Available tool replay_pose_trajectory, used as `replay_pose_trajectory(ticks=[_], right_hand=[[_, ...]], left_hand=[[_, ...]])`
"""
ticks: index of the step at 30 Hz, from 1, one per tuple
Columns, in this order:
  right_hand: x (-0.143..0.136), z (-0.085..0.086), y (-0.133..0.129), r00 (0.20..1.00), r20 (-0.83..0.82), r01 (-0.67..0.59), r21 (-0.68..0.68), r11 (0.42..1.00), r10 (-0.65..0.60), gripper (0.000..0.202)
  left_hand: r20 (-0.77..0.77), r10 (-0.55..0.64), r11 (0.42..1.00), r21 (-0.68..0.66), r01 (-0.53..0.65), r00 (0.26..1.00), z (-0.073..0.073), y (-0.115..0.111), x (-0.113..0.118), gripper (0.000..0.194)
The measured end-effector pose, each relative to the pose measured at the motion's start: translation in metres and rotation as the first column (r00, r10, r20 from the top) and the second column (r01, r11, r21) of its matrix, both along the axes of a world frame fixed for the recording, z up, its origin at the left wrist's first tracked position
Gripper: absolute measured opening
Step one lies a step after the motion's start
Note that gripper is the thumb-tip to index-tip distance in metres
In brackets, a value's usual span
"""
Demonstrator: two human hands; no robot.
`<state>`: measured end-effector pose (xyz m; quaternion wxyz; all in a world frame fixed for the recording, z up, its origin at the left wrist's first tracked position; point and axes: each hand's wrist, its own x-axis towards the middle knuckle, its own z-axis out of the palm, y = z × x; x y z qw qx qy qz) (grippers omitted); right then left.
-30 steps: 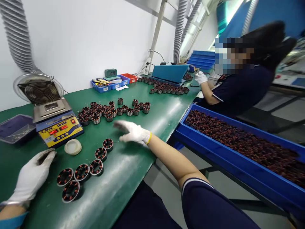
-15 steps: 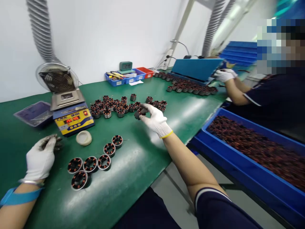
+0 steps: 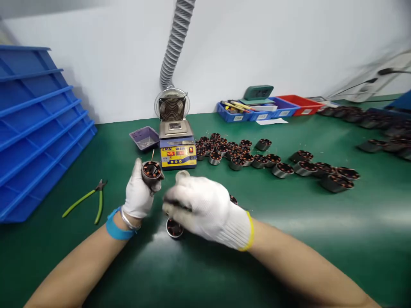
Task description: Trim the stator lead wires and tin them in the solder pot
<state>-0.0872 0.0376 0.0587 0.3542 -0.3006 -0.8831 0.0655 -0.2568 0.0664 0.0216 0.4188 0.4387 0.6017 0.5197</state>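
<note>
The left hand (image 3: pixel 138 194) is found closed around a wound ring (image 3: pixel 151 171), its open face turned up and a thin lead (image 3: pixel 153 155) standing from its rim. The right hand (image 3: pixel 208 209) is blurred, its fingers bent above the near ring (image 3: pixel 175 228); whether anything is gripped by it cannot be told. Half a second ago no ring was seen in the left hand, while one was held in the right beside the cluster (image 3: pixel 222 149). One ring is thus now raised off the table (image 3: pixel 289 265), in front of the pot (image 3: pixel 178 157); whether it is the same one cannot be confirmed. With the view turned leftward, the cutters (image 3: pixel 100 194) are now shown, lying open left of the left hand.
</note>
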Motion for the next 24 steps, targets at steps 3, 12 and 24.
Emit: replay_pose_trajectory(ticks=[3, 12, 24], right_hand=[[0.012, 0.007, 0.000, 0.966, -0.256, -0.023, -0.221, 0.975, -0.035, 0.009], [0.000, -0.007, 0.051, 0.775, -0.581, -0.371, -0.739, 0.563, -0.251, 0.022], [0.007, 0.031, 0.013, 0.954, -0.297, 0.052, 0.061, 0.997, -0.031, 0.010]], left_hand=[[0.161, -0.027, 0.999, -0.030, 0.032, 0.987, 0.002, 0.004, -0.002, 0.072], [0.439, -0.167, 0.959, -0.134, 0.248, 0.883, 0.012, -0.017, 0.011, 0.044], [0.721, -0.032, 0.995, 0.086, -0.044, 0.692, 0.024, -0.007, 0.003, 0.034]])
